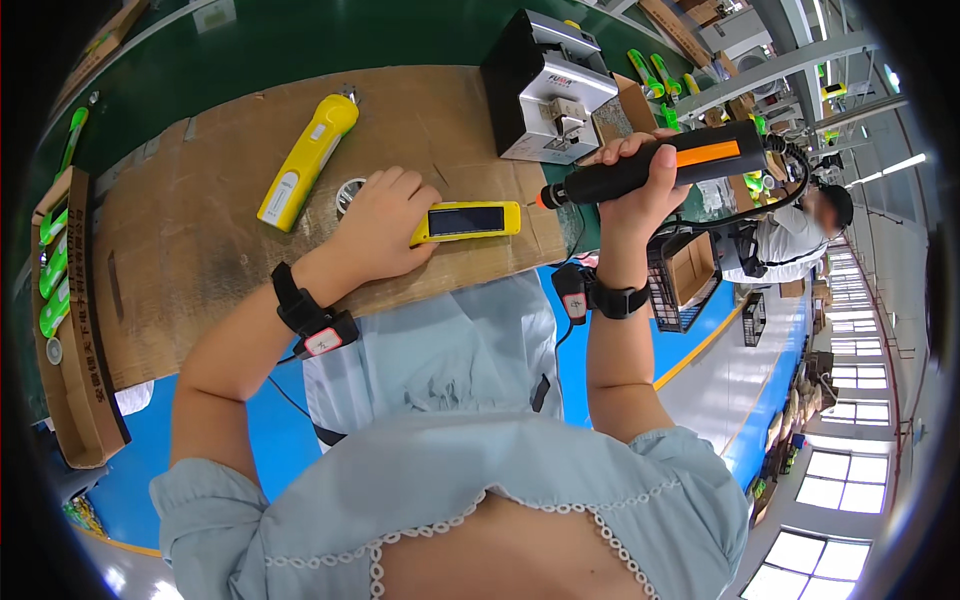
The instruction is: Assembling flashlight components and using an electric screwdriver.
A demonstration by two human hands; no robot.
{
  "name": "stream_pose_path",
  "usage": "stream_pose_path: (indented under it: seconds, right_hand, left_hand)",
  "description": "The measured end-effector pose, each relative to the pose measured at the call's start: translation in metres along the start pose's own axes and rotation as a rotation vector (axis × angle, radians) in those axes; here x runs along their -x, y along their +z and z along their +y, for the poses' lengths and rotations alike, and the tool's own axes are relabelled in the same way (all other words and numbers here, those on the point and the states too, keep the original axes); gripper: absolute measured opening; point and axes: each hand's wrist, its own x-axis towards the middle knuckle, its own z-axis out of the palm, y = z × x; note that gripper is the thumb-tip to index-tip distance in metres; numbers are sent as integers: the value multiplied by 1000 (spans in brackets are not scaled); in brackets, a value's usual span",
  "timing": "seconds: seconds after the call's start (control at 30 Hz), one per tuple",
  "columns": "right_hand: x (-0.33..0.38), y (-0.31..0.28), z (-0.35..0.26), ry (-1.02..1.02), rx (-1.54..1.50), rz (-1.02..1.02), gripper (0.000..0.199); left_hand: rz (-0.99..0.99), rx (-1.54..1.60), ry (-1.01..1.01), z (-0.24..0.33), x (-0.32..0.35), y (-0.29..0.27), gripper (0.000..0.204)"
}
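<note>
My left hand point(385, 222) is closed around the head end of a yellow flashlight, pressing it to the cardboard sheet point(215, 130). The flashlight's casing point(512, 218) has a dark rectangular panel facing up. A silvery round reflector point(350, 194) shows beside my left fingers, partly covered by the hand. In my right hand point(645, 195) is a black electric screwdriver point(715, 160) with an orange stripe. It lies nearly level, its tip pointing left, close to the flashlight's right end. Whether the tip touches the casing I cannot tell.
Another yellow flashlight point(310, 160) lies on the cardboard at the far left. A black and silver screw feeder point(555, 90) stands at the back. Left is a long cardboard box point(85, 400) with green flashlights. A black crate point(672, 310) and a co-worker point(790, 240) are on the right.
</note>
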Motion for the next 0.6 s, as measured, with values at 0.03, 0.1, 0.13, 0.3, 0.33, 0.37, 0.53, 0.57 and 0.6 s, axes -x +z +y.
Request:
stream_pose_path:
  seconds: [0.03,0.1,0.13,0.3,0.33,0.37,0.53,0.57,0.6]
  right_hand:
    - [0,0,3,-4,-9,-14,36]
    - [0,1,8,-3,-13,-22,35]
    - [0,1,11,-6,-27,-33,34]
    - [-1,4,18,25,-22,-1,31]
    - [-1,3,17,26,25,-15,32]
    - [-2,3,16,27,71,-28,34]
    - [-2,2,15,27,74,-41,34]
    - [-2,2,16,37,81,-60,35]
    - [-1,4,18,42,103,-63,34]
  left_hand:
    - [-2,6,-1,-1,0,0,39]
    - [9,9,10,-2,0,1,38]
    - [7,10,7,-3,1,2,38]
    - [16,27,-1,-6,2,3,41]
    - [17,27,-5,-6,2,3,41]
    - [20,32,0,-6,2,3,41]
    - [21,40,3,-5,2,3,41]
    - [19,36,0,-4,2,2,41]
    - [16,33,-3,-4,2,2,41]
